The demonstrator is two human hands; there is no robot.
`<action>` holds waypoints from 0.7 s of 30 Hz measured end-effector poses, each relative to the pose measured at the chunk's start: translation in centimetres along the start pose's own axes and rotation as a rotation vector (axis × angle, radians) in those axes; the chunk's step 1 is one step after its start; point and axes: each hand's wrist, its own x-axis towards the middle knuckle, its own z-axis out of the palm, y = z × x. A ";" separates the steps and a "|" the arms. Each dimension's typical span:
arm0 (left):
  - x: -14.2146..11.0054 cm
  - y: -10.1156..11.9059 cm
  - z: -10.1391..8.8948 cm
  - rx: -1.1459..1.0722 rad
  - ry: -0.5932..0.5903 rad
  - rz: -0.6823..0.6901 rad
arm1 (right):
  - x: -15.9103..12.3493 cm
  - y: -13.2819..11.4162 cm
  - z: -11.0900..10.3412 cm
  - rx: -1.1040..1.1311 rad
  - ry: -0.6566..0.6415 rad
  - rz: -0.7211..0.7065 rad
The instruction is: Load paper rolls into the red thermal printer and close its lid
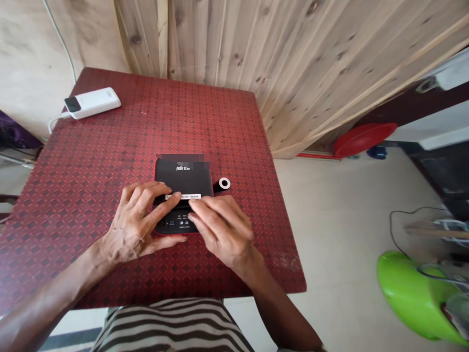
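A flat black case (190, 181) with a red edge, pale lettering on its upper half and small white symbols on its lower half lies on the table. A narrow white label strip (194, 196) crosses its middle. My left hand (134, 220) rests over the case's left side, fingers spread, its index fingertip on the strip and its thumb along the near edge. My right hand (225, 230) is closed, with thumb and fingertips bent together at the strip's lower right; whatever they pinch is hidden. Beyond that hand lies a small black cylinder with a white ring end (224, 184).
The red patterned table (176, 117) runs up to a plank wall (234, 44). At its far left corner lies a white power bank (95, 102) with a cable. To the right, a red basin (362, 139) and a bright green object (410, 293) are near the floor.
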 end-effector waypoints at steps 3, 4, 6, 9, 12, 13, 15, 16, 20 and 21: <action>-0.1 0.0 0.1 -0.006 0.000 -0.014 | -0.6 1.0 -1.3 -0.008 0.090 0.103; -0.2 0.0 0.2 -0.011 -0.007 -0.022 | -1.0 1.3 -1.7 -0.011 0.120 0.149; -0.6 0.0 0.2 -0.028 -0.022 -0.034 | -2.2 1.9 -2.2 0.007 0.151 0.254; -1.7 0.3 0.0 -0.065 0.041 -0.070 | -4.7 2.2 -1.6 0.105 0.088 0.456; -3.4 0.6 -0.1 -0.042 0.136 -0.126 | -6.9 2.0 0.2 0.221 -0.039 0.627; -4.0 0.7 0.0 -0.025 0.147 -0.137 | -7.4 1.9 0.9 0.232 -0.067 0.643; -4.9 0.9 0.3 -0.005 0.148 -0.143 | -8.0 1.8 2.1 0.209 -0.092 0.620; -5.3 0.9 0.6 -0.005 0.150 -0.144 | -8.1 1.8 2.5 0.188 -0.093 0.597; -5.7 0.8 1.5 -0.024 0.163 -0.141 | -7.9 2.1 3.2 0.142 -0.073 0.544; -5.7 0.8 1.6 -0.026 0.165 -0.145 | -7.9 2.1 3.2 0.139 -0.065 0.539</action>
